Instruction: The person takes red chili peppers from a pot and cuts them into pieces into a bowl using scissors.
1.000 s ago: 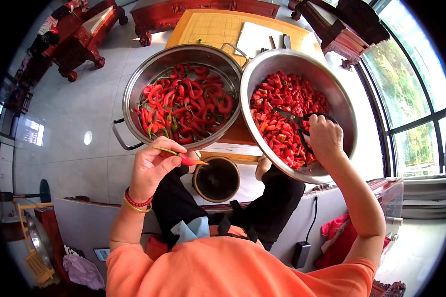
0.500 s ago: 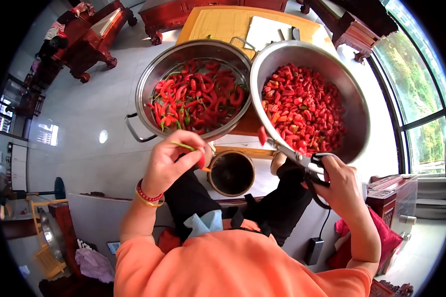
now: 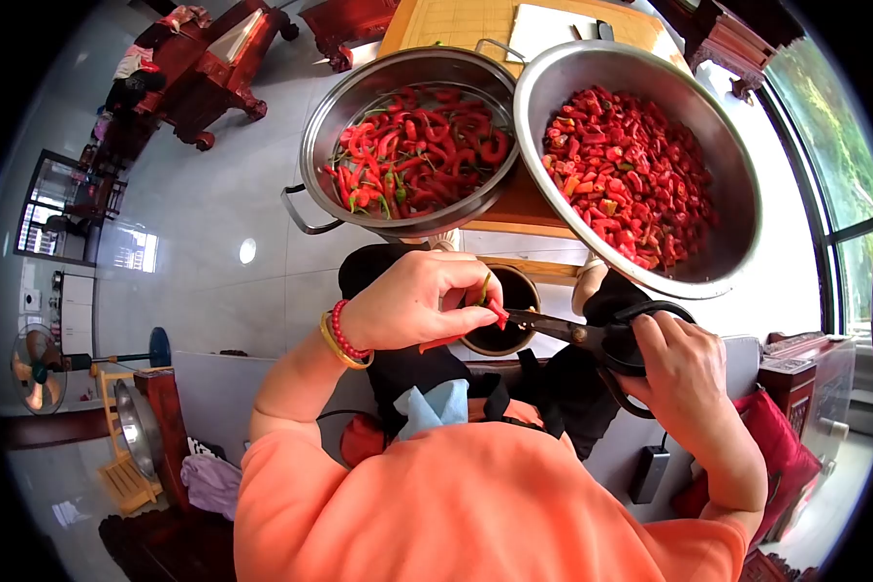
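Note:
My left hand (image 3: 407, 303) is closed on a red chili pepper (image 3: 498, 314), pinched between thumb and fingers, with its green stem showing. My right hand (image 3: 682, 367) grips the black-handled scissors (image 3: 574, 334), whose blade tips point left and meet the pepper. Below both hands stands a dark round bucket (image 3: 526, 289), partly hidden by the left hand. Beyond it, a steel two-handled pot (image 3: 312, 170) holds whole red chilies (image 3: 422, 145), some with green stems. To its right, a wide steel basin (image 3: 742, 189) is filled with cut red chili pieces (image 3: 630, 175).
Behind the pot and basin, a wooden table (image 3: 446, 24) carries a white board (image 3: 545, 31) with a dark-handled knife (image 3: 603, 31). Carved dark red furniture (image 3: 204, 87) stands at the upper left. A fan (image 3: 39, 369) and a wooden chair (image 3: 121, 475) are at the left.
My left hand has moved right with the pepper, over the bucket. The scissors have swung from the basin's edge to the pepper, and the red piece at their tips is gone. The view has shifted.

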Motion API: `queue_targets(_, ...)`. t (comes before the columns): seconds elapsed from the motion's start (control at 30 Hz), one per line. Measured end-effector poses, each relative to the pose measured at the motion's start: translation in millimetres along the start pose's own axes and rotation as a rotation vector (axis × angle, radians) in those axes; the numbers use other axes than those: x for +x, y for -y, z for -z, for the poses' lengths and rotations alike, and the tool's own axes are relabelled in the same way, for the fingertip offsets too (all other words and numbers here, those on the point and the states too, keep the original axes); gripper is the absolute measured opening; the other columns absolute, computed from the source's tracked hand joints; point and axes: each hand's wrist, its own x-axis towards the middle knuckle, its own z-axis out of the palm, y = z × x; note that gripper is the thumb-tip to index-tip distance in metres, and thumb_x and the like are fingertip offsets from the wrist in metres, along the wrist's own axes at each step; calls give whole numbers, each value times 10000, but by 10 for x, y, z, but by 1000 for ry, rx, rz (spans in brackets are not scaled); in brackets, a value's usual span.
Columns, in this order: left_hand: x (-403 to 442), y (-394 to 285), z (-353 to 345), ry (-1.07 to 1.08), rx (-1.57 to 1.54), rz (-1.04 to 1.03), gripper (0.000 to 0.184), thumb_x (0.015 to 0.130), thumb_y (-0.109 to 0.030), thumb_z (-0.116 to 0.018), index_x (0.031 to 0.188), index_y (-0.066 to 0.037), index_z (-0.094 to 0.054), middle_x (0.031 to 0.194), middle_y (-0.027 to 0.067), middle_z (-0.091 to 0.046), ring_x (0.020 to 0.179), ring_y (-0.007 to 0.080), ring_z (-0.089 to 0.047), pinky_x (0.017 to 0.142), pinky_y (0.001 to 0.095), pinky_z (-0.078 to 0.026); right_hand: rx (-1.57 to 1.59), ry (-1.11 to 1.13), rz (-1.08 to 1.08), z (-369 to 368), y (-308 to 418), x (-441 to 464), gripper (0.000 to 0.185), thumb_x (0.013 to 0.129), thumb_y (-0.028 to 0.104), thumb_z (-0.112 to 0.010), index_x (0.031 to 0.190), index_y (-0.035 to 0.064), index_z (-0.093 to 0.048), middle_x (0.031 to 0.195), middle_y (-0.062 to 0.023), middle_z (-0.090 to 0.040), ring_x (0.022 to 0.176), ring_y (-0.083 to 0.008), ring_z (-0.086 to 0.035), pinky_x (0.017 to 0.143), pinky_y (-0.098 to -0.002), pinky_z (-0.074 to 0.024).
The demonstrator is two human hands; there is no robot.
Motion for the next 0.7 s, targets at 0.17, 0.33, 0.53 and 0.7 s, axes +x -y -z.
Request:
queue_targets(0.17,-76,70,-49,28,-579,216,69,847,-28,-574,913,-16,-586,783,16,-608,602,46,-548,531,179,-429,51,-63,-52,-20,-36,-132,453,562,198,-769,886,33,-500,722,-74,-511,650,-262,-562,548,-372,-430)
queue_targets(0.33,-143,151,-148,-25,-677,304,129,814,-25,-600,942,-10,-591,807,15,-589,623,60,-545,579,196,-444,96,-84,-169,-89,-117,-269,437,591,196,-766,893,34,-495,733,-94,-526,660,-290,-568,543,-383,-430)
queue_targets(0.53,-42,242,-318,-13,35,276,309,769,-41,-647,1072,-32,-588,797,25,-576,629,61,-534,596,202,-445,105,-82,-303,-160,-197,-404,427,653,281,-755,890,31,-502,744,-104,-549,665,-302,-571,544,-383,-421)
queue_targets(0.7,-25,76,-278,-108,-56,198,319,774,-24,-640,1088,-23,-581,828,43,-596,700,85,-574,667,224,-467,576,-8,-494,-393,-250,-470,401,653,289,-778,819,18,-534,612,-96,-491,531,-205,-529,504,-322,-408)
